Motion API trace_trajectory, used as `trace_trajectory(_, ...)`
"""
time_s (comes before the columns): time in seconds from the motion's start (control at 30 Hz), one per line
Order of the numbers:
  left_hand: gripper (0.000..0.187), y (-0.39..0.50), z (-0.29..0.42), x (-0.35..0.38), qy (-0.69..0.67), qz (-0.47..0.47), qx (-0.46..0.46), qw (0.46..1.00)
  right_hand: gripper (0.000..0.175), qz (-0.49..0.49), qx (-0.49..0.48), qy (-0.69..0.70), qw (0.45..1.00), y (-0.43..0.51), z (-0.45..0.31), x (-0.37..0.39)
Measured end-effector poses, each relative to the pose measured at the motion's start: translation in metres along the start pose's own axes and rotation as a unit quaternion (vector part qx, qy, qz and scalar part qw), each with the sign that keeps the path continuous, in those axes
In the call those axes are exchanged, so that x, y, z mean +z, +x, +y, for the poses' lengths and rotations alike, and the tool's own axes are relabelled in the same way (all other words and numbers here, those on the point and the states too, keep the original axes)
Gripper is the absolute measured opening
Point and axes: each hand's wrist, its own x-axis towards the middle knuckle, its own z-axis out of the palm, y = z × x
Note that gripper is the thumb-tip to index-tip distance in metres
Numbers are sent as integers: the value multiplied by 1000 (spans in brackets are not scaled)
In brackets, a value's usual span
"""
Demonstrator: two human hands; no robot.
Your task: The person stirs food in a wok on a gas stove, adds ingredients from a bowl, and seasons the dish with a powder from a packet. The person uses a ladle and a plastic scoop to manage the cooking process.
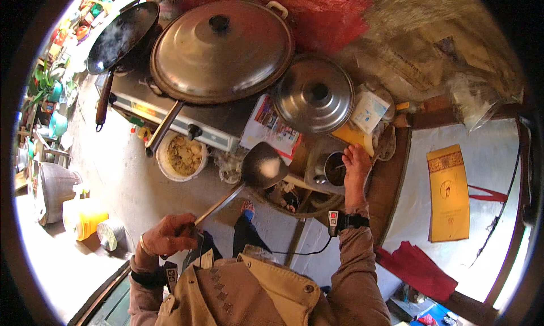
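Note:
My left hand is closed around the handle of a metal wok spatula or ladle, whose broad head is near the counter's front edge. At the small metal pot with dark contents, my right hand pinches a thin handle that reaches inside; what is at its lower end is hidden. Behind the pot stands a steel lid with a dark knob. A large domed lid covers a wok on the stove. At the upper left, an uncovered black wok gives off steam or smoke.
A white bucket with yellowish food scraps stands below the stove. Printed paper lies beside the stove, and a white packet lies right of the steel lid. Yellow bucket at left; red cloth at lower right.

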Motion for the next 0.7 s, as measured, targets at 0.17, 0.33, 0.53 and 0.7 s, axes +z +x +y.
trace_trajectory(0.17,26,-33,-7,-27,60,-27,45,997,30,-117,-12,-9,993,-101,-39,63)
trace_trajectory(0.33,33,-88,-13,-66,49,-35,122,991,25,-188,-16,-47,981,-196,-64,128)
trace_trajectory(0.53,34,-189,-25,-132,-18,-26,171,985,21,-315,-73,-52,945,-298,-88,217)
trace_trajectory(0.7,27,-244,-37,-173,-130,7,230,964,21,-391,-22,-98,915,-368,-87,305)
